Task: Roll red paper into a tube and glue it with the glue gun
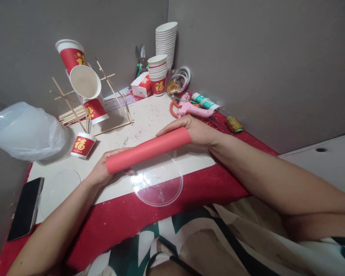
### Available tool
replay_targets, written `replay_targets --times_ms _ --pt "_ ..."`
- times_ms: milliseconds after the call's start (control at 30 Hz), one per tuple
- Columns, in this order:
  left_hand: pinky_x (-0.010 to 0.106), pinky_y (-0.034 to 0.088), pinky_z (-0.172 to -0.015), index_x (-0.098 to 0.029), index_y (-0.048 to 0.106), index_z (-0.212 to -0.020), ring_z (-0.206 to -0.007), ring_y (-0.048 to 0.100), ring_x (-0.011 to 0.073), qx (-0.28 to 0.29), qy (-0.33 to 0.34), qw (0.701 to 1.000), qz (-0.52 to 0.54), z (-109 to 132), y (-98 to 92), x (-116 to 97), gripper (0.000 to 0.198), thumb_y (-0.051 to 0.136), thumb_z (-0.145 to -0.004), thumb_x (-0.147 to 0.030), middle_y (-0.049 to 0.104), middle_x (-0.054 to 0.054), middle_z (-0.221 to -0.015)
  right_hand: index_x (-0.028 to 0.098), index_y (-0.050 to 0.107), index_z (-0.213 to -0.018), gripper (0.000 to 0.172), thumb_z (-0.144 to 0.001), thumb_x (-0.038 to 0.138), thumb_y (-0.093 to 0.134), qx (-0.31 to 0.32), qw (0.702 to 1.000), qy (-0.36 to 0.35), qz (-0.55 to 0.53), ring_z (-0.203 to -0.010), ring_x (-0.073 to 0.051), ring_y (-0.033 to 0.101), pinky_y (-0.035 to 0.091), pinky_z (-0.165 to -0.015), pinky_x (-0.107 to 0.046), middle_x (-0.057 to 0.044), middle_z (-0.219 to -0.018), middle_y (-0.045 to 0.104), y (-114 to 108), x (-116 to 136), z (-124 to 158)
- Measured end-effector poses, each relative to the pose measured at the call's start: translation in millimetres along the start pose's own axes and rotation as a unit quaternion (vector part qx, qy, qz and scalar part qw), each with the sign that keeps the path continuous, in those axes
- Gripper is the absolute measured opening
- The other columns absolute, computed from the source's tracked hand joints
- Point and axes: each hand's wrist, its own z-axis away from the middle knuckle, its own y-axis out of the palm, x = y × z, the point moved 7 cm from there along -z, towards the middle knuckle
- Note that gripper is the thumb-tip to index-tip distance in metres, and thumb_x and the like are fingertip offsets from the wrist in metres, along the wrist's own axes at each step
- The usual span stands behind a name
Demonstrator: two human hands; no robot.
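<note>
A rolled red paper tube (148, 150) is held level above a clear plastic disc (156, 185) on the white board (149, 115). My left hand (102, 171) is closed around the tube's left end. My right hand (189, 127) curls over its right end, fingers pointing left. The tube slants slightly up to the right.
A structure of red paper cups and wooden sticks (87, 96) stands at the back left, one red cup (82, 144) at its foot. Cup stacks (161, 57), a pink glue gun (191, 109), a thread spool (234, 124), a plastic bag (25, 130) and a phone (25, 209) lie around.
</note>
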Motion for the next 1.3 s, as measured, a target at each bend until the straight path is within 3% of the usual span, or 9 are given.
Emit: replay_targets --times_ms 100,233,467,667,867,967,1100,1167,1300 --pt "0.031 0.062 -0.060 -0.008 0.074 -0.115 -0.057 0.072 0.0208 0.006 0.007 1.000 -0.003 -0.2 1.5 -1.5 0.050 0.087 -0.070 -0.027 0.074 0.011 -0.068 0.023 0.083 -0.092 0.029 -0.065 0.022 0.075 -0.013 1.000 -0.009 0.002 -0.087 -0.021 0.073 0.056 -0.076 -0.028 -0.003 -0.093 0.080 -0.5 2.8 0.4" --pt "0.032 0.063 -0.061 -0.009 0.075 -0.116 -0.057 0.071 0.0207 0.004 0.007 1.000 -0.006 0.8 1.5 -1.0 0.050 0.087 -0.071 -0.027 0.074 0.011 -0.068 0.023 0.081 -0.105 0.041 -0.065 0.021 0.074 -0.011 1.000 0.011 0.016 -0.074 -0.017 0.070 0.054 -0.068 -0.026 -0.001 -0.084 0.079 -0.7 0.1 0.7" --pt "0.031 0.063 -0.061 -0.010 0.077 -0.112 -0.057 0.071 0.0191 -0.017 0.016 1.000 -0.008 3.5 6.0 -4.5 0.044 0.087 -0.071 -0.022 0.075 0.009 -0.072 0.020 0.082 -0.081 0.025 -0.061 0.016 0.069 0.014 0.999 0.037 -0.017 -0.069 -0.016 0.070 0.054 -0.066 -0.024 -0.001 -0.078 0.079 -0.1 -6.1 -1.9" --pt "0.032 0.063 -0.062 -0.014 0.079 -0.109 -0.059 0.071 0.0192 -0.004 0.020 1.000 -0.009 3.5 6.0 -4.0 0.042 0.088 -0.069 -0.021 0.077 0.008 -0.074 0.020 0.083 -0.084 0.026 -0.062 0.015 0.071 0.034 0.998 0.044 -0.034 -0.074 -0.018 0.073 0.057 -0.068 -0.025 -0.003 -0.084 0.080 2.6 -5.8 0.7" --pt "0.031 0.063 -0.063 -0.012 0.076 -0.112 -0.060 0.072 0.0202 0.012 0.023 1.000 -0.018 2.7 4.4 0.6 0.044 0.086 -0.071 -0.025 0.076 0.009 -0.071 0.020 0.083 -0.096 0.027 -0.069 0.025 0.078 0.059 0.996 0.062 -0.006 -0.076 -0.022 0.075 0.060 -0.066 -0.028 -0.005 -0.091 0.081 4.1 -14.9 3.3" --pt "0.030 0.062 -0.059 -0.007 0.074 -0.109 -0.059 0.073 0.0214 -0.007 0.022 1.000 -0.005 3.1 3.7 -3.6 0.041 0.082 -0.073 -0.026 0.075 0.011 -0.069 0.022 0.083 -0.094 0.024 -0.072 0.030 0.080 0.039 0.998 0.047 -0.015 -0.074 -0.023 0.075 0.061 -0.063 -0.030 -0.005 -0.090 0.081 -1.1 -15.9 2.9" --pt "0.027 0.060 -0.053 -0.008 0.073 -0.089 -0.055 0.072 0.0207 -0.052 0.047 0.998 -0.001 2.2 -8.9 -18.5 0.028 0.081 -0.073 -0.029 0.072 0.009 -0.060 0.021 0.083 -0.095 0.026 -0.073 0.034 0.081 -0.004 0.997 0.040 -0.064 -0.058 -0.021 0.071 0.057 -0.051 -0.031 -0.005 -0.072 0.077 -10.1 -11.9 3.0" --pt "0.024 0.058 -0.051 -0.011 0.073 -0.090 -0.053 0.070 0.0180 -0.070 0.074 0.995 0.009 2.0 -18.1 -28.8 0.029 0.080 -0.075 -0.034 0.071 0.005 -0.059 0.018 0.083 -0.093 0.025 -0.071 0.031 0.081 -0.036 0.995 0.026 -0.087 -0.051 -0.019 0.068 0.055 -0.046 -0.029 -0.005 -0.064 0.074 -14.9 -4.7 3.8" --pt "0.021 0.055 -0.049 -0.018 0.074 -0.097 -0.055 0.069 0.0120 -0.123 0.139 0.983 -0.002 11.4 -24.9 -46.2 0.026 0.072 -0.085 -0.042 0.078 0.003 -0.080 0.016 0.082 -0.083 0.018 -0.065 0.019 0.081 -0.127 0.981 -0.040 -0.140 -0.047 -0.015 0.065 0.049 -0.041 -0.023 -0.003 -0.060 0.073 -26.8 15.2 7.9"
